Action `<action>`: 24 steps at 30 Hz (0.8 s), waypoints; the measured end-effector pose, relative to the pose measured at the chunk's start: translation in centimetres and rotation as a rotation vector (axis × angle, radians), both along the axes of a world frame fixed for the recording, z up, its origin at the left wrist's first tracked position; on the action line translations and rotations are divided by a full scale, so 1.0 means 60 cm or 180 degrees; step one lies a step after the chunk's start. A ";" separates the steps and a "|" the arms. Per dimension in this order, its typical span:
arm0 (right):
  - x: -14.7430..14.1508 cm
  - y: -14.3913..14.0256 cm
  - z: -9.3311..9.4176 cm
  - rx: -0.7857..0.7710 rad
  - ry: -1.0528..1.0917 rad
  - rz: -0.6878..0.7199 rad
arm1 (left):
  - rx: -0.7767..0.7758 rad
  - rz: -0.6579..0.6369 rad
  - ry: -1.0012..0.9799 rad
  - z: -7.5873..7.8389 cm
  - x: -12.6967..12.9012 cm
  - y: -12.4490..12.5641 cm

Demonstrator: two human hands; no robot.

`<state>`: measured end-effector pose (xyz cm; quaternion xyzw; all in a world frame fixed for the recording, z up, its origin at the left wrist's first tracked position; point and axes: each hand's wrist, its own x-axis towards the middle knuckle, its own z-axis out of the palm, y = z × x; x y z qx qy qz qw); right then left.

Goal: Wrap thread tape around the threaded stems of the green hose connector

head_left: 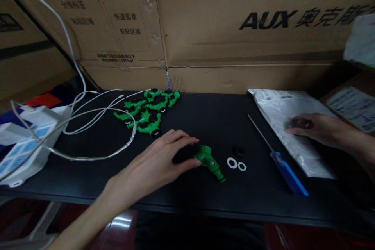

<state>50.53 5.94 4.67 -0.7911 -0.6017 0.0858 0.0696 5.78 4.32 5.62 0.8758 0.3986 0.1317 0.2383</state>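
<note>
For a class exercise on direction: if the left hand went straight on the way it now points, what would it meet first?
The lone green fitting, right before the left hand; they may already touch, though depth is unclear.

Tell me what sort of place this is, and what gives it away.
Probably a makeshift workbench in a storeroom or small workshop: a cluster of green plastic pipe fittings and a blue-handled metal screwdriver lie on a flat black tabletop, with large brown cardboard cartons standing behind.
</note>
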 end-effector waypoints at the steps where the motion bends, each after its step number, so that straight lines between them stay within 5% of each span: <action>1: 0.001 0.002 0.001 0.0031 -0.0014 -0.0077 | 0.0102 0.0078 0.0085 -0.004 0.001 -0.009; 10: -0.030 -0.007 0.023 0.0270 0.0147 -0.0421 | 0.0243 0.0056 0.0561 -0.021 0.022 -0.013; 13: -0.073 -0.012 0.050 0.0536 0.0999 -0.0604 | 0.0076 0.0049 0.0343 -0.022 0.021 0.003; 16: -0.140 -0.010 0.076 0.0704 0.2299 -0.0300 | -0.0410 0.0048 -0.0012 -0.017 0.020 0.032; 17: -0.163 -0.007 0.082 0.0477 0.2546 0.0172 | -0.0612 0.0043 -0.0131 -0.015 0.021 0.044; 20: -0.226 0.010 0.088 0.0501 0.2671 0.1111 | -0.1288 0.0032 -0.0553 -0.008 0.026 0.082; 24: -0.285 0.027 0.078 0.0486 0.2778 0.1277 | -0.2119 -0.0021 -0.1344 -0.007 0.036 0.113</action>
